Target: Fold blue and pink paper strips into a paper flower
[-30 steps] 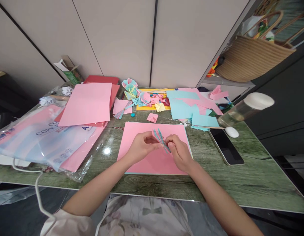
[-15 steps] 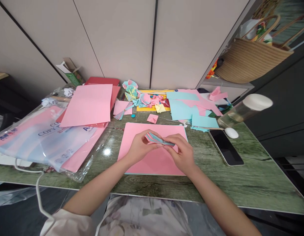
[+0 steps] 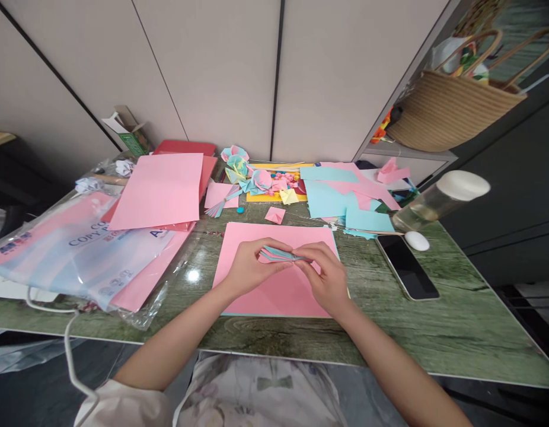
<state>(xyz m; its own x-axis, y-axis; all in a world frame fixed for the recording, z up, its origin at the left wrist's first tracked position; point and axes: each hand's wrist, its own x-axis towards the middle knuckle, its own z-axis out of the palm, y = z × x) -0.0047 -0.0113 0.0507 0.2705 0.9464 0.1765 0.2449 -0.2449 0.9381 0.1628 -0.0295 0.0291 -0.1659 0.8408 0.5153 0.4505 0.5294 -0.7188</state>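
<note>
Between both hands is a pleated bundle of pink and blue paper [image 3: 278, 254], pinched narrow near its middle and fanning out a little toward the left. My left hand [image 3: 253, 265] is closed on its left part, thumb below and fingers above. My right hand [image 3: 324, 274] grips the middle and right end, mostly covering that end. Under the hands lies a stack of pink paper sheets [image 3: 274, 299] with a thin blue edge showing at the front. Just beyond the stack sits a small folded pink paper square [image 3: 275, 214].
Folded paper flowers [image 3: 235, 160] stand at the back by a yellow tray [image 3: 257, 197] of small beads. Blue paper pieces [image 3: 321, 198] lie right of it. A phone [image 3: 408, 267], white egg-shaped item [image 3: 417, 241] and bottle [image 3: 428, 204] are at right; a copy paper bag [image 3: 92, 255] left.
The folded paper bundle has tilted slightly, its left end turning down to lie more level. Both hands keep their hold and have barely shifted.
</note>
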